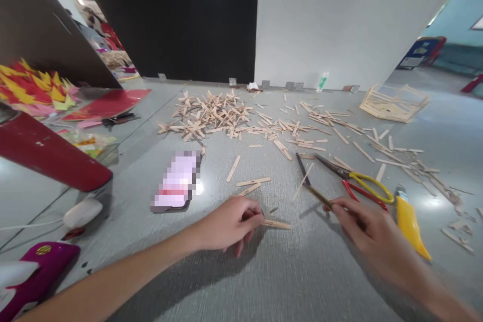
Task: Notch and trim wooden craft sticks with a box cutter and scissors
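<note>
My left hand [239,224] is closed on the left end of a short wooden stick [278,224], pinched between thumb and fingers just above the grey surface. To the right, my right hand [362,226] is closed on a thin, dark brass-coloured tool [319,197]. The tool's far end touches or lies near a black stick-like piece [303,168] and a thin pale sliver [304,181]. Past my left hand lie loose wooden sticks [253,181], one of them partly under the fingers. Scissors with yellow and red handles [372,185] rest beyond my right hand.
A phone [179,178] lies left of centre. Piled wooden pieces [213,113] spread before the panels. A yellow cutter [409,221] lies at right, a wooden frame [392,103] behind. At left are a red cylinder [56,153], a white mouse [83,212] and a purple box [49,266].
</note>
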Tool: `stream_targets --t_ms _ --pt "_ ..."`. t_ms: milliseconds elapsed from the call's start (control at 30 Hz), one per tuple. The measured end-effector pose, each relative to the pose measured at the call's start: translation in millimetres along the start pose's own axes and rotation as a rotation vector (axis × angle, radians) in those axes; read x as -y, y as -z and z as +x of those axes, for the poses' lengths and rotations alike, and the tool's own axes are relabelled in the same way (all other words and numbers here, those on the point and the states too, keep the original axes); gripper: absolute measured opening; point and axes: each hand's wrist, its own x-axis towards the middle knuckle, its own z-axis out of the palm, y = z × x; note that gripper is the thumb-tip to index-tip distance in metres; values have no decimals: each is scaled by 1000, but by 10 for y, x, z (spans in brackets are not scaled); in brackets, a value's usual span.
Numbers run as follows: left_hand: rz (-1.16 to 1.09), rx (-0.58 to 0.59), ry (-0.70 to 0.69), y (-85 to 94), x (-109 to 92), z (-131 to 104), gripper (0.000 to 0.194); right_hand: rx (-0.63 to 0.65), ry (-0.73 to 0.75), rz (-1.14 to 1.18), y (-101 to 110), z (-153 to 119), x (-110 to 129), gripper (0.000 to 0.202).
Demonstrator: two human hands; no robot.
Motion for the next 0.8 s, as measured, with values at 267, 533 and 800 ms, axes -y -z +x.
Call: stream_targets --t_ms 267,533,800 --pt "-83 -27 -160 -149 -8 26 31 166 33 109 -213 -170 123 39" --pt "-45 -175 -190 -318 32 38 42 232 42 164 -302 -235 309 38" --pt "-18 -251 -175 -356 105 50 48 286 -5 336 -255 -299 307 51"
